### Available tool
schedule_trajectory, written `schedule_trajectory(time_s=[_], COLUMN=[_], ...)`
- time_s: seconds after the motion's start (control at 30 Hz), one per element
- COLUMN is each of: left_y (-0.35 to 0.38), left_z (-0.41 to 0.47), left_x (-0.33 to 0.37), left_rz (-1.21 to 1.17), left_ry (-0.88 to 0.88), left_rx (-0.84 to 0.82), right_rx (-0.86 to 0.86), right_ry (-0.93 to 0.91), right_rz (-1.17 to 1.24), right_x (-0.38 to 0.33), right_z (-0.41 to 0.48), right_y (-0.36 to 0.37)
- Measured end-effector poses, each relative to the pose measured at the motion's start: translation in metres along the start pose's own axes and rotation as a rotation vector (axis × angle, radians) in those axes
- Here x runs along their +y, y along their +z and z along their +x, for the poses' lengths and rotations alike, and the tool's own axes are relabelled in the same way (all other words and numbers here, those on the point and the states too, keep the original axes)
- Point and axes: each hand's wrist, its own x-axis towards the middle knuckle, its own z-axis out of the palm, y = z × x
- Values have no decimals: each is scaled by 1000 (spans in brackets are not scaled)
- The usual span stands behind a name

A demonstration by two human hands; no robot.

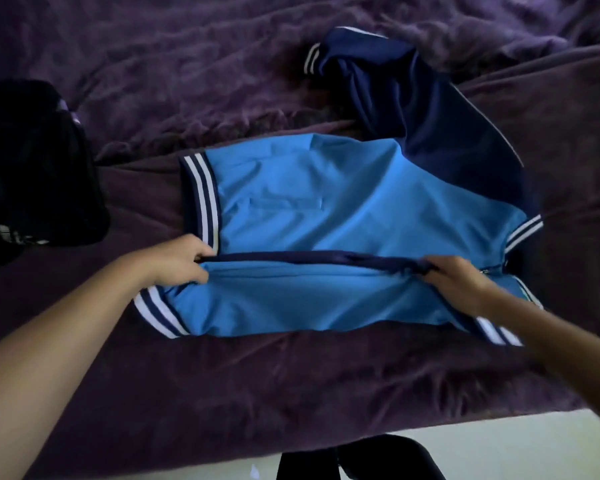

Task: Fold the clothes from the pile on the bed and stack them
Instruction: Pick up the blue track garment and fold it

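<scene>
— Jacket, light blue, lies flat across the purple bed, near its front edge, with the hem to the left. How would you go on from here?

— Big things first. The navy sleeve is bunched up behind the far shoulder. I'd say it needs laying flat over the body before any fold. The black clothes at the left lie well apart, so they won't get in the way.

— And the hands?

— Both pinch the navy zip edge: the left hand at the striped hem end, the right hand near the collar end. Draw them gently apart so that edge runs taut and straight, then lay it down to meet the other front panel without a ridge.

— Any risk?

— The fabric looks slick and will probably slide, so press it smooth before releasing.
</scene>
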Motion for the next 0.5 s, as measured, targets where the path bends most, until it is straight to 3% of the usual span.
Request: schedule_trajectory(time_s=[0.17,0.27,0.4,0.5], left_y=[-58,-92,-87,-44], left_z=[47,85,121,130], left_x=[27,38,44,48], left_rz=[-4,160,463,549], left_ry=[17,-14,-57,73], left_rx=[100,352,836,849], right_rx=[49,126,423,377], right_ry=[98,97,101,41], right_rz=[32,-71,-364,-376], right_x=[-34,-56,-64,-53], right_z=[87,143,169,170], right_y=[-74,-85,-70,-58])
